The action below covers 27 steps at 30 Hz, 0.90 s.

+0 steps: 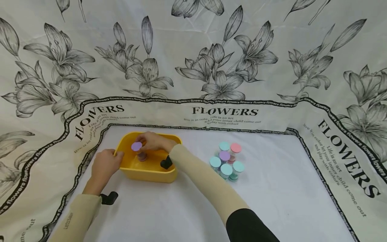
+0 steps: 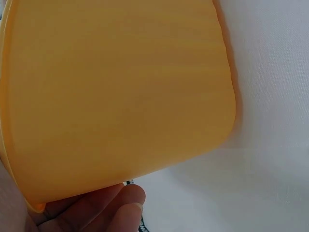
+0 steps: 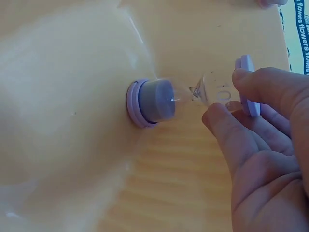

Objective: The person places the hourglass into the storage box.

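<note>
A yellow plastic bin (image 1: pixel 148 175) stands on the left part of the white table. My left hand (image 1: pixel 105 164) grips its left rim, thumb at the edge; the left wrist view shows curled fingers (image 2: pixel 126 212) against the outer wall. Inside the bin, my right hand (image 1: pixel 155 141) pinches a small hourglass (image 1: pixel 137 147) with purple caps near its upper end. In the right wrist view the hourglass (image 3: pixel 159 100) has purplish sand gathered in its lower bulb, and its base cap is at the bin floor; whether it bears on the floor I cannot tell.
Right of the bin, several more hourglasses stand upright in a tight cluster: teal-capped ones (image 1: pixel 226 170), a pink-capped one (image 1: pixel 235 148) and a purple-capped one (image 1: pixel 224 156). A flower-printed cloth (image 1: pixel 223 67) with black lettering rises behind and around the white tabletop (image 1: pixel 193 208).
</note>
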### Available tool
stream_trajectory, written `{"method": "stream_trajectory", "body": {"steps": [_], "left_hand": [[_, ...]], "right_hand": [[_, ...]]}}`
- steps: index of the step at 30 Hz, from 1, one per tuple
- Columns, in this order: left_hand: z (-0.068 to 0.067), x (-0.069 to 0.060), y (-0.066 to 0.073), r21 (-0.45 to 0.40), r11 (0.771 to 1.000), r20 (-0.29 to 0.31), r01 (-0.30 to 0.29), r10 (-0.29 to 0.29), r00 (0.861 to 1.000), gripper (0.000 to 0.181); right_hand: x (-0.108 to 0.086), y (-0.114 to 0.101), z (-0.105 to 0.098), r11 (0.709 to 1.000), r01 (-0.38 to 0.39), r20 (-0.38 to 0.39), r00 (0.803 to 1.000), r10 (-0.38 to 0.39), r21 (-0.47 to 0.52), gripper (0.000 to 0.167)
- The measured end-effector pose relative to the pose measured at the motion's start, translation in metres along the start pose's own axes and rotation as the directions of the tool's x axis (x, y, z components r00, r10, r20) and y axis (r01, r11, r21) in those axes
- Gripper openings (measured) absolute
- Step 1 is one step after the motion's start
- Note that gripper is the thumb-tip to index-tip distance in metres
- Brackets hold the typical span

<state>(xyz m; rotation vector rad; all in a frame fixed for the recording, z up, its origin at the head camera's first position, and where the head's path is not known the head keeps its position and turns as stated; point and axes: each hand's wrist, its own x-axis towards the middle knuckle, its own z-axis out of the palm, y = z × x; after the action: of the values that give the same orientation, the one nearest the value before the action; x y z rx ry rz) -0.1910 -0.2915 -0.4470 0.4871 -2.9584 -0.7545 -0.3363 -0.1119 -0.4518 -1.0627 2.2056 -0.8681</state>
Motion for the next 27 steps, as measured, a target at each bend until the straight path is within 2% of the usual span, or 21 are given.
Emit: {"method": "stream_trajectory", "body": {"steps": [4, 12, 19, 27], "left_hand": [[0.002, -0.001, 0.001, -0.004, 1.0, 0.013, 0.01, -0.01, 1.0, 0.037], [0.001, -0.003, 0.0, -0.015, 1.0, -0.008, 0.011, -0.011, 1.0, 0.037], [0.0, -0.003, 0.0, -0.011, 1.0, -0.005, 0.027, -0.027, 1.0, 0.038], [0.003, -0.004, -0.001, -0.003, 1.0, 0.005, 0.024, -0.024, 1.0, 0.039]], "right_hand": [[-0.002, 0.001, 0.001, 0.999, -0.019, -0.002, 1.0, 0.019, -0.042, 0.045], [-0.006, -0.005, 0.0, 0.992, -0.023, -0.019, 1.0, 0.021, -0.122, 0.046], [-0.022, -0.016, -0.012, 0.973, -0.011, -0.018, 1.0, 0.007, -0.229, 0.047], [-0.061, -0.034, -0.049, 0.989, 0.055, -0.035, 0.998, -0.06, -0.139, 0.045]]}}
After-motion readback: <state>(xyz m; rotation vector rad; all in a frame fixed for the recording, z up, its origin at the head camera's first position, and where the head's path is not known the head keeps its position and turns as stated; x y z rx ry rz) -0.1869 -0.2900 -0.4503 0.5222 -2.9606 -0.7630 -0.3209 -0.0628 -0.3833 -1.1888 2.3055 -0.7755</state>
